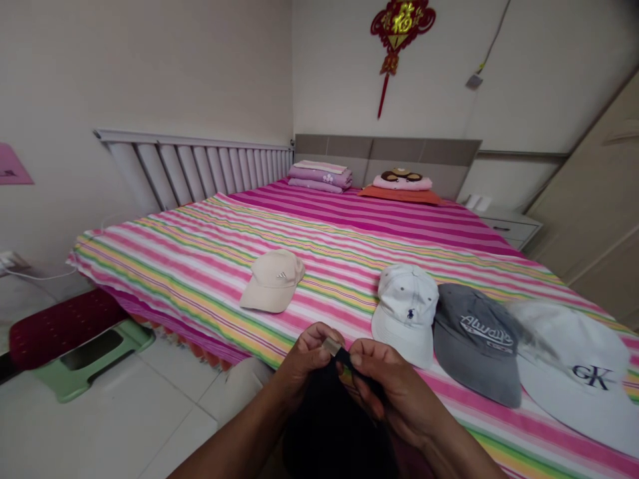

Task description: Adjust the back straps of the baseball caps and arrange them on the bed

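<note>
A dark cap (334,426) is held low in front of me, its back strap turned up between my hands. My left hand (307,362) pinches the metal buckle (332,345) of the strap. With thumb and fingers, my right hand (389,379) grips the dark strap just right of the buckle. A beige cap (274,279) with a small logo lies alone on the bed, beyond my left hand. To the right of my hands sit a white cap (407,309), a grey cap (476,339) and a larger white cap with "CK"-like lettering (579,369), side by side.
The bed (194,246) has a striped sheet. Folded purple bedding (319,176) and a pink pillow (402,183) lie near the headboard (344,150). At the left stands a green stool (94,362) beside a dark red cushioned seat (64,326). A white nightstand (514,226) is at the far right.
</note>
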Tool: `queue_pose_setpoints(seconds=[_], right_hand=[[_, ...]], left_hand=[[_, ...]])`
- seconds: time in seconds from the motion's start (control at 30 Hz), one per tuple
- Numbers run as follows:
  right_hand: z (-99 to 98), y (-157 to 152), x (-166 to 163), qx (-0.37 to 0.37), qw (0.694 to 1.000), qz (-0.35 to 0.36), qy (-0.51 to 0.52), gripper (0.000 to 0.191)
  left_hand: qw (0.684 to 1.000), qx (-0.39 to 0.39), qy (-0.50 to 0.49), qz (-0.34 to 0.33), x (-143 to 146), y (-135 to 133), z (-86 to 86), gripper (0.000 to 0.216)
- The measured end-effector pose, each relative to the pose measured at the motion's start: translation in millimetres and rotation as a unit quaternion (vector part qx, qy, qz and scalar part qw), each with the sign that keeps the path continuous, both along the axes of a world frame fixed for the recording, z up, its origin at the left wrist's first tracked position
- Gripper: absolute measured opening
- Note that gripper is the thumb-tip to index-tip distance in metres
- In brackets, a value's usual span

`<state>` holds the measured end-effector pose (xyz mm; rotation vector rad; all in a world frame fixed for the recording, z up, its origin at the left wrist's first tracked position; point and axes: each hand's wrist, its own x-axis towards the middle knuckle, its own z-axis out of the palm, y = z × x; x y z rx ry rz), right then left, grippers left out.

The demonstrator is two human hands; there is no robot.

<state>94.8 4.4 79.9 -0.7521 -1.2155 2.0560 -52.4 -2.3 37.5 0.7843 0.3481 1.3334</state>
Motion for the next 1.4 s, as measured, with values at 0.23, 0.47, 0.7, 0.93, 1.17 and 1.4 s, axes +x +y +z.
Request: queue_pose_setpoints(seconds=[0.23, 0.47, 0.7, 0.93, 1.17, 1.4], right_hand=[[-0.1, -1.1, -0.4, 0.002, 1.000, -0.005, -0.026, 0.025], [0.1, -2.2, -1.7, -0.025, 1.000, 0.003, 0.002, 0.024], [-4.5, -3.6, -4.6, -0.003, 0.998, -0.054, -0.025, 0.030], [-4.2, -3.0, 0.1, -0.034, 0.998, -0.039, 0.044, 0.025], [-6.2, -1.6, -3.4, -0.052, 0.994, -0.085, 0.036, 0.028], [-10.2, 2.0, 3.7, -0.041, 0.998, -0.044, 0.008, 0.024]], left_hand=[[0.998, -0.001, 0.049, 0.032, -0.3, -0.1, 3.1, 0.024], [0.995, -0.005, 0.080, 0.064, 1.6, -3.8, 11.3, 0.026], [0.994, -0.016, 0.094, 0.061, 0.9, -4.6, 8.3, 0.026], [0.997, -0.025, 0.071, 0.020, 2.0, -5.5, -0.8, 0.026], [0.994, -0.020, 0.101, 0.025, 0.0, -6.4, 1.3, 0.024], [0.994, -0.053, 0.063, 0.077, 0.9, -7.5, -5.0, 0.026]])
